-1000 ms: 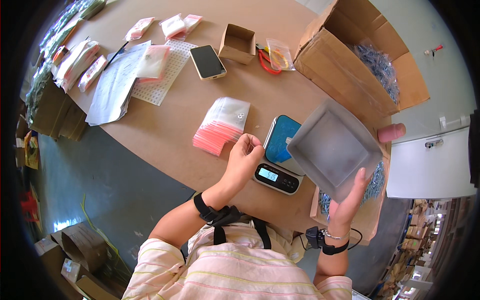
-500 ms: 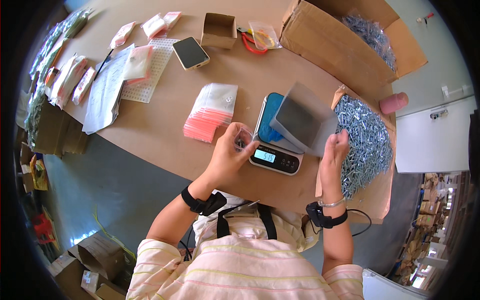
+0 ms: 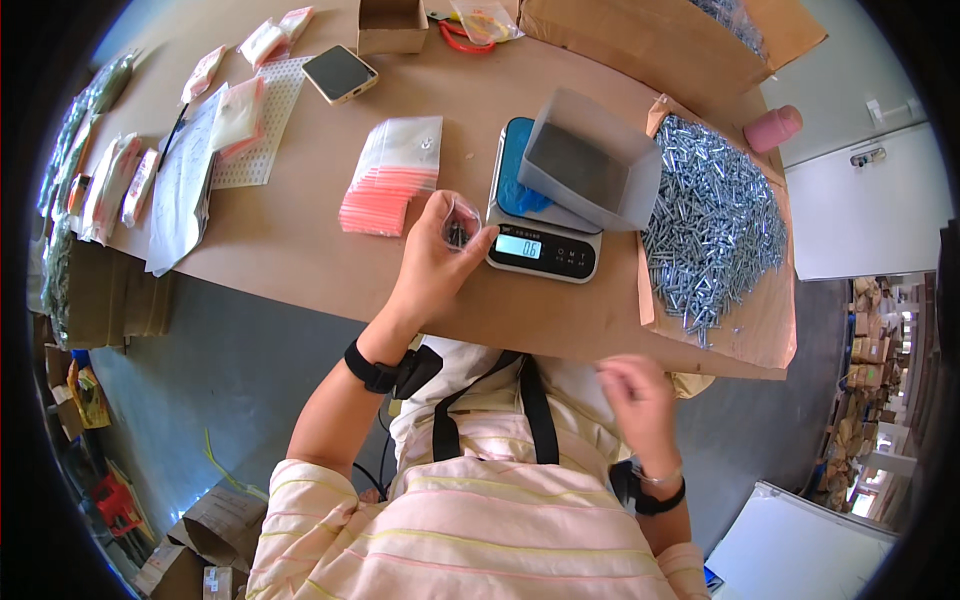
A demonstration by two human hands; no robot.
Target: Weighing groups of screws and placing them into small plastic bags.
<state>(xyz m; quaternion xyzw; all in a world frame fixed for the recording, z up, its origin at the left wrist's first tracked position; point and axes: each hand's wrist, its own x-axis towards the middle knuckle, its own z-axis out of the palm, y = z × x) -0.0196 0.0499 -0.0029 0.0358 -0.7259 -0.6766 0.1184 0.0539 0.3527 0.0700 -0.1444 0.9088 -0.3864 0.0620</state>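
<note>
My left hand point(image 3: 432, 252) is closed around a small clear plastic bag point(image 3: 462, 216), its mouth held apart, with some dark metal pieces inside. It sits just left of a digital scale point(image 3: 570, 262) with a lit display. On the scale's blue platform rests a translucent grey plastic bin point(image 3: 640, 190), tilted and reaching over the right side; no metal pieces show in it. My right hand point(image 3: 640, 405) is in front of the table edge above my lap, away from the bin. Motion smears its curled fingers, and nothing clear shows in them.
A heap of silvery screws point(image 3: 715, 225) lies on brown paper at the right. Red-edged clear bags point(image 3: 385, 185) are fanned out left of the scale. Farther back are a phone point(image 3: 341, 75), a small open box point(image 3: 392, 30), red-handled pliers point(image 3: 465, 42) and a large carton point(image 3: 640, 45).
My right hand has left the bin and drawn back toward my lap. The bin now rests on the scale, and the display reading has changed. My left hand still holds the bag.
</note>
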